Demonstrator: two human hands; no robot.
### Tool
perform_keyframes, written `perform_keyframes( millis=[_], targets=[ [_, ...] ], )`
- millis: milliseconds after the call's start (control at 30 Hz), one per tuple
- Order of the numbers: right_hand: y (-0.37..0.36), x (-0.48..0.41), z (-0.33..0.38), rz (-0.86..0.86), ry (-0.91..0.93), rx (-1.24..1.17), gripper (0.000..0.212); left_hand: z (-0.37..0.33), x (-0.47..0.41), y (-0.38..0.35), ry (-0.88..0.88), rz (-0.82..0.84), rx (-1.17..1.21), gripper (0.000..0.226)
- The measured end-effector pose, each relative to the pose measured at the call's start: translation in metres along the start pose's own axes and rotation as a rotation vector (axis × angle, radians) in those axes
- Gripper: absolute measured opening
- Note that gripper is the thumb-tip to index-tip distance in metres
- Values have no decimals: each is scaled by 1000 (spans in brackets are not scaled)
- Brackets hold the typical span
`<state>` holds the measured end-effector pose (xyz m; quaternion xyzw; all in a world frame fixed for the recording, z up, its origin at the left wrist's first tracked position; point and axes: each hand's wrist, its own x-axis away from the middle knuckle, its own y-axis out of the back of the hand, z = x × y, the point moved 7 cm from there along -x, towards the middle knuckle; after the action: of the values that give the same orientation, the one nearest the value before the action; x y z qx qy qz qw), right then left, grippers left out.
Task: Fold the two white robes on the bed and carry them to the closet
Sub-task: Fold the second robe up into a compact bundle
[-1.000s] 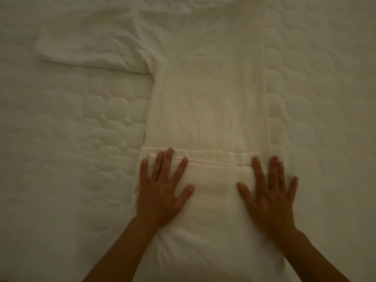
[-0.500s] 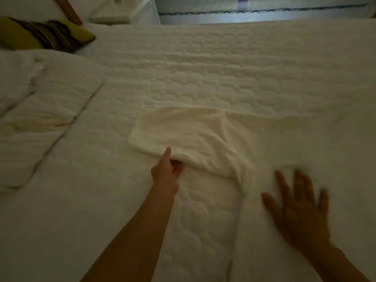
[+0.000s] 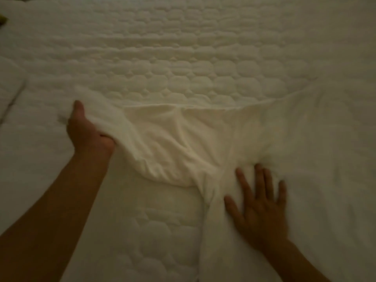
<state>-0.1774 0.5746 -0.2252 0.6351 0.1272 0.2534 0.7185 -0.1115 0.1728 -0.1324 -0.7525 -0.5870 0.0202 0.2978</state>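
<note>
A white robe (image 3: 203, 143) lies spread on the quilted bed (image 3: 183, 58), filling the centre and right of the frame, its cloth rumpled and hard to tell from the bedcover at the far right, where both blur together in the dim light. The left hand (image 3: 85, 129), at left of centre, is closed on the outer end of the robe's sleeve (image 3: 162, 143), thumb pointing up toward the top of the frame and the cloth bunched in the curl of the fingers, which are mostly hidden under the fabric. From that hand the sleeve runs rightward across the middle of the picture, sagging in a rounded fold along its lower edge before it joins the body of the robe at a twisted seam just left of the right hand (image 3: 258, 204). The right hand lies flat with fingers spread, palm down, pressing on the robe's body in the lower right of the frame and gripping nothing (only the back of it shows). Below the sleeve, between the two forearms, bare quilted bedcover shows in the lower centre. A narrow edge of the robe runs down from the seam toward the bottom of the frame beside the right wrist. At the far upper left corner a small dark-green object (image 3: 3, 20) is just in view, too cut off to identify
</note>
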Motion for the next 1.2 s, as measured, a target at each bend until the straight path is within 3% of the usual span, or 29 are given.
perform_keyframes(
  millis=[67, 133, 200, 233, 300, 333, 367, 433, 500, 567, 667, 733, 833, 900, 967, 1033, 1100, 1200],
  targets=[
    [16, -1, -6, 16, -28, -278, 75, -3, 54, -75, -110, 172, -60, 40],
    [46, -10, -25, 47, -229, -950, 76, 8, 125, -141, -302, 300, -256, 40],
    [78, -21, -56, 41, -464, -1640, 81, 37, 207, -200, -494, 518, -504, 54],
    [92, -28, -71, 124, -523, -1883, 84, 66, 243, -219, -491, 652, -667, 69],
    [114, -39, -102, 274, -592, -2088, 87, 144, 296, -224, -252, 940, -1021, 104],
    [115, -41, -121, 314, -662, -2067, 89, 182, 313, -210, -143, 1047, -1201, 113],
    [111, -40, -139, 344, -771, -1988, 88, 209, 320, -193, -144, 1107, -1374, 118],
    [94, -36, -171, 344, -966, -1715, 78, 226, 310, -163, -432, 1124, -1640, 124],
    [89, -44, -188, 325, -899, -1445, 62, 221, 287, -138, -739, 1101, -1852, 123],
    [92, -57, -189, 283, -768, -1241, 44, 207, 256, -112, -796, 1080, -1987, 114],
    [108, -68, -189, 65, -610, -1068, 38, 179, 216, -91, -799, 976, -2035, 93],
    [115, -64, -199, -82, -582, -1011, 41, 175, 208, -81, -735, 1001, -2056, 87],
    [101, -51, -220, 17, -700, -842, 47, 179, 220, -76, -687, 1118, -2071, 91],
    [99, -52, -217, 12, -702, -646, 61, 173, 215, -92, -680, 1027, -2025, 90],
    [116, -68, -179, -226, -503, -490, 68, 167, 200, -125, -780, 869, -1932, 79],
    [124, -92, -118, -348, -177, -360, 69, 177, 178, -152, -805, 843, -1942, 78],
    [102, -116, -83, -241, 38, -166, 68, 203, 158, -152, -776, 904, -2009, 81],
    [54, -135, -112, -49, 40, -17, 71, 231, 144, -119, -824, 929, -2052, 77]
  ],
)
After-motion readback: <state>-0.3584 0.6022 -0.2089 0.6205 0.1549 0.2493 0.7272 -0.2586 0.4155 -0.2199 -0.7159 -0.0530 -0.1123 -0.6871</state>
